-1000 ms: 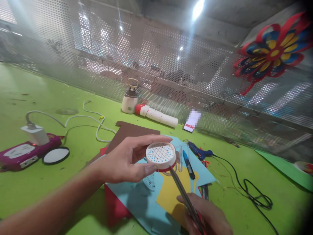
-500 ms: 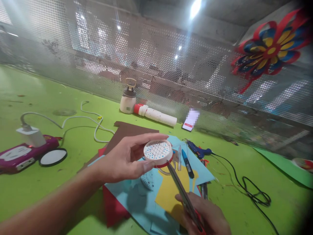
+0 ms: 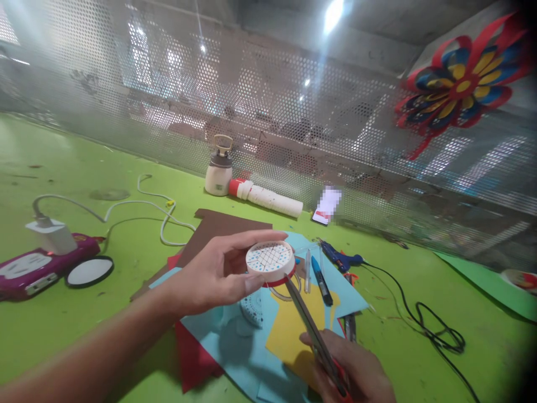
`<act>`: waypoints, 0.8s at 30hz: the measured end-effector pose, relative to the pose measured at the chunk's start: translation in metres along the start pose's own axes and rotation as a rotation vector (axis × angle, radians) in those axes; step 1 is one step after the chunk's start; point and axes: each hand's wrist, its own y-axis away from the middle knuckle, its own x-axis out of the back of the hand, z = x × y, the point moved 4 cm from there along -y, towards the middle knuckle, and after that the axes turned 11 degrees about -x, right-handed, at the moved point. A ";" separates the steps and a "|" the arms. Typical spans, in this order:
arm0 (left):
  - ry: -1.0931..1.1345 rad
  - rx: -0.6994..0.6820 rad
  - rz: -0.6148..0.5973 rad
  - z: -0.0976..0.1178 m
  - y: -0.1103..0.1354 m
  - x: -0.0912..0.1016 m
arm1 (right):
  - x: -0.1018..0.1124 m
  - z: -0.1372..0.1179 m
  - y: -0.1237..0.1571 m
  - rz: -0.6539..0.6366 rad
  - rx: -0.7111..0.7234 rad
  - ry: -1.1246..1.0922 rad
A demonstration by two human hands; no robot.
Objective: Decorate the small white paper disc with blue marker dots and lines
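Note:
Between thumb and fingers, my left hand [image 3: 218, 271] grips a small round white disc [image 3: 272, 261] with a red lower rim. Its top carries a dark grid and blue dots. My right hand [image 3: 352, 364] is closed around the red handles of a pair of scissors [image 3: 312, 327]. The blades point up and left, and their tips meet the disc's rim on its near right side. Below the disc lie light blue paper [image 3: 213, 338], a piece of yellow paper [image 3: 289, 330] and a clear protractor [image 3: 252, 309].
A blue glue gun [image 3: 338, 257] with a black cord lies right of a blue marker [image 3: 321, 281]. Behind are a spray bottle [image 3: 218, 174], a white tube [image 3: 272, 200] and a phone [image 3: 326, 206]. At left, a white charger [image 3: 51, 236] sits on a purple power strip [image 3: 25, 268].
Almost nothing differs. Both hands, the disc and the scissors keep nearly the same positions, while the whole view shifts very slightly.

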 end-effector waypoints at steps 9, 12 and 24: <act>-0.018 0.036 0.031 -0.001 -0.001 -0.001 | 0.007 -0.017 0.006 0.033 -0.038 0.048; -0.006 0.039 0.031 -0.001 -0.001 -0.002 | 0.003 -0.013 0.003 0.041 -0.041 0.071; -0.009 0.039 0.040 -0.003 0.001 0.003 | -0.009 -0.003 0.000 0.067 -0.040 0.151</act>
